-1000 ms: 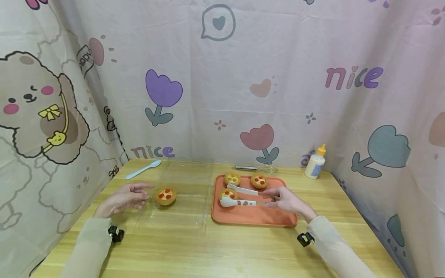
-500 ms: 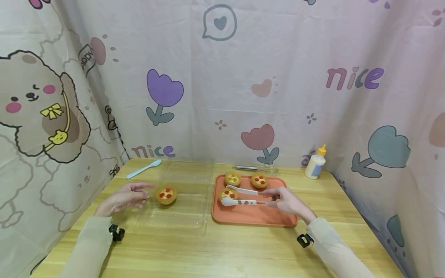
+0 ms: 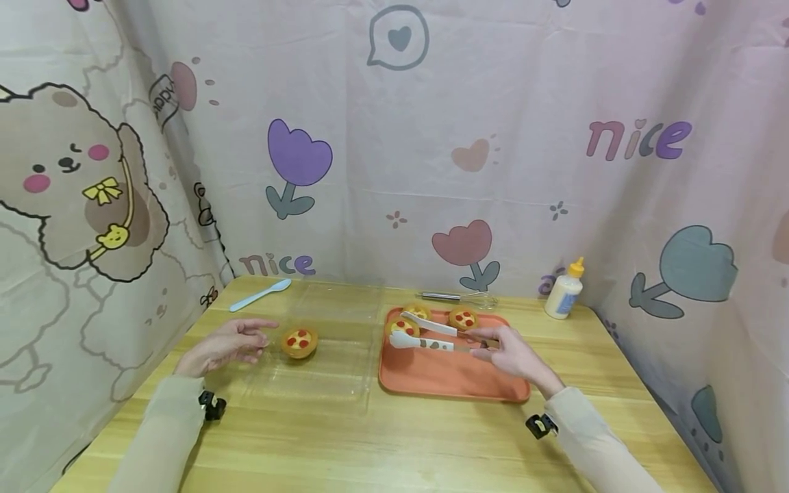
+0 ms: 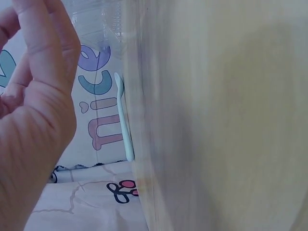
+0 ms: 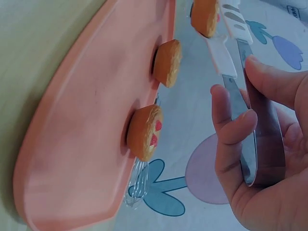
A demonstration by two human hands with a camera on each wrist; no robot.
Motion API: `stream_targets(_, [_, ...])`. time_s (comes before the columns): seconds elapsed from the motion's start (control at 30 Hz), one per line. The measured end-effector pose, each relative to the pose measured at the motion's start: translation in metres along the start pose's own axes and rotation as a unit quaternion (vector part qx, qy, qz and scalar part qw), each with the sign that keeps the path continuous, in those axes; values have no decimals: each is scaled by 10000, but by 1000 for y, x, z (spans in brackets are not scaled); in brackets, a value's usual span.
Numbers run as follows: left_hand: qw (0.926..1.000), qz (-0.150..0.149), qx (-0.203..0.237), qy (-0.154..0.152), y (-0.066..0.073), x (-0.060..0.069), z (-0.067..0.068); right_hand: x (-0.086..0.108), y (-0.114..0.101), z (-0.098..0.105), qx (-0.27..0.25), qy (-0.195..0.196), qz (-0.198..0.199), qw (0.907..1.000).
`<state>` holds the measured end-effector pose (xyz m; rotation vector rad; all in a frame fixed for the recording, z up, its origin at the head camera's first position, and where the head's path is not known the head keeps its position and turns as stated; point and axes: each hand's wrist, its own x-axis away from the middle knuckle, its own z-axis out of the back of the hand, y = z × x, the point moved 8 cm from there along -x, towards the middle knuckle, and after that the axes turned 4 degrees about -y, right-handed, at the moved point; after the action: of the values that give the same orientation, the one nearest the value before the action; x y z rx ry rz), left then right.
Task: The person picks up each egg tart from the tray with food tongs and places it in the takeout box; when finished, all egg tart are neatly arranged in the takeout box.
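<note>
The right hand's [image 3: 510, 350] fingers pinch the tongs [image 3: 439, 345]; just ahead of those fingers, the tongs hold a raised tart [image 5: 204, 18] over the orange tray [image 3: 456, 376], where two other tarts [image 3: 464, 319] sit beyond. The left hand's [image 3: 223, 346] fingers, relaxed, are just beside a fourth tart [image 3: 299, 342] in the clear container [image 3: 335, 382] on the bench [image 3: 394, 445].

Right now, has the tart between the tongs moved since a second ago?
Yes: in the head view, the tart has shifted upward, farther from the tray's near edge.
</note>
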<state>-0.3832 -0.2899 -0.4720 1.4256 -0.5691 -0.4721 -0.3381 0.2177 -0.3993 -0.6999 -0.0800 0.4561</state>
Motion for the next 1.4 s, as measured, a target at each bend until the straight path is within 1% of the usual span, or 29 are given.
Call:
stream_targets(0.13, [10000,36,6,21,1,-1,0,-1,-5,3,24,248,21,9997])
stream_targets(0.27, [10000,30,48,-18,1,-1,0,-3,-12,3,53,363,171,9992])
stream_targets(0.53, [9999,2,21,-99,2,1,-2,-5,-33,-6,-105,209,442,9988])
stream_targets(0.63, [9999,-23,31,-113,2,1,-2,-5,-43,-9,-47,220,557,9982])
stream_targets(0.77, [10000,-23,-4,-96,4,0,-3,-4,-54,-13,92,227,540,9982])
stream_targets(0.93, [10000,-44,1,-82,6,0,-4,-6,-61,-19,-50,68,390,9992])
stream_targets(1.0, [9999,-65,13,-98,6,-1,-4,-8,-63,-22,-86,21,396,9992])
stream_targets(1.13, [9998,-116,39,-140,6,0,-3,-12,-69,-31,-111,-83,549,9984])
stream_targets(1.3, [9999,-42,-51,-103,3,1,-1,-17,-75,-48,-305,-352,542,9974])
stream_targets(1.4, [9999,43,-115,-17,3,0,-1,-20,-80,-56,-274,-479,589,9967])
